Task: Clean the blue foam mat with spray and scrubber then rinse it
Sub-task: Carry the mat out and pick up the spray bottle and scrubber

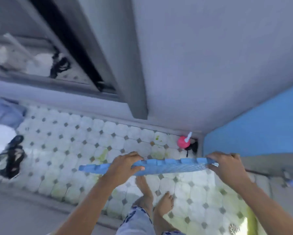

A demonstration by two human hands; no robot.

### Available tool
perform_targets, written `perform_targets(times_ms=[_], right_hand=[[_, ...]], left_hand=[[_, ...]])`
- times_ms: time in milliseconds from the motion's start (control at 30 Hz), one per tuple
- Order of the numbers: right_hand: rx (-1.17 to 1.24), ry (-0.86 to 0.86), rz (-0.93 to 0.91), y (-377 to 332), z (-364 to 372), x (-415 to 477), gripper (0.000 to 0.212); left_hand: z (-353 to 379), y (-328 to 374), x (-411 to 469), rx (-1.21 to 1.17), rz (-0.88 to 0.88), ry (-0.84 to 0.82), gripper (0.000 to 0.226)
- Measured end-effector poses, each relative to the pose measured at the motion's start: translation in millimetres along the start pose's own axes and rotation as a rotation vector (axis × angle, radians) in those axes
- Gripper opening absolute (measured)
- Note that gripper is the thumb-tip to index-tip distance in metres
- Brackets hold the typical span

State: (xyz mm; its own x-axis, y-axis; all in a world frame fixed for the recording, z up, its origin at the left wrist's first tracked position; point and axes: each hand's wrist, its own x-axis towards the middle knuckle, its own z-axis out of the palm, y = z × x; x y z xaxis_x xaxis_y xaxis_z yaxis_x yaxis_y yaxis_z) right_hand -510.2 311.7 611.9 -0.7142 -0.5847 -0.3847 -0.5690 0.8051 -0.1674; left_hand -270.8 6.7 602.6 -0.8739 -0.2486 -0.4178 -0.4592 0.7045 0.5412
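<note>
You are looking down at your own two hands holding the blue foam mat (167, 166) in the air above a tiled floor (84, 138), with your bare feet below it. Your left hand (125, 165) grips the mat near its middle, fingers (133, 157) curled over the notched top edge and thumb pressed to the near face; your right hand (227, 164) has its fingers closed on the right end. Held edge-on and nearly level like this, the mat stays off the floor, which carries greenish stains, and it seems ready to be carried or laid down for washing (a judgement, not something shown). A pink round bottle with a white top (184, 141) stands in the far corner against the wall, well apart from the mat; it may be the spray, but what it holds cannot be told. Dark sandals (10, 158) lie at the far left. No scrubber is visible.
</note>
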Motion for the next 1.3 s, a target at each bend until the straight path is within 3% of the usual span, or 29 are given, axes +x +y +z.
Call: perform_targets(times_ms=[133, 300, 567, 733, 1033, 1300], right_hand=[[-0.093, -0.05, -0.28, -105.9, 1.7, 75.5, 0.03], [-0.205, -0.219, -0.562, -256.9, 23.8, 150.1, 0.012], [-0.37, -0.306, -0.752, -439.9, 109.1, 223.7, 0.009], [-0.434, -0.319, -0.872, -524.2, 171.3, 267.8, 0.014], [-0.479, -0.085, -1.093, -654.3, 292.7, 349.0, 0.033], [-0.567, -0.219, -1.03, -699.7, 386.4, 352.9, 0.072]], left_hand=[[-3.8, -83.6, -59.4, -0.162, -0.233, 0.127, 0.052], [7.4, -172.5, -113.1, -0.31, -0.501, 0.276, 0.028], [44.8, -305.7, -144.3, -0.547, -0.736, 0.427, 0.032], [62.0, -382.9, -142.2, -0.607, -0.825, 0.497, 0.033], [65.6, -539.7, -114.8, -0.46, -1.06, 0.602, 0.041], [100.7, -611.7, -98.2, -0.286, -1.236, 0.455, 0.053]])
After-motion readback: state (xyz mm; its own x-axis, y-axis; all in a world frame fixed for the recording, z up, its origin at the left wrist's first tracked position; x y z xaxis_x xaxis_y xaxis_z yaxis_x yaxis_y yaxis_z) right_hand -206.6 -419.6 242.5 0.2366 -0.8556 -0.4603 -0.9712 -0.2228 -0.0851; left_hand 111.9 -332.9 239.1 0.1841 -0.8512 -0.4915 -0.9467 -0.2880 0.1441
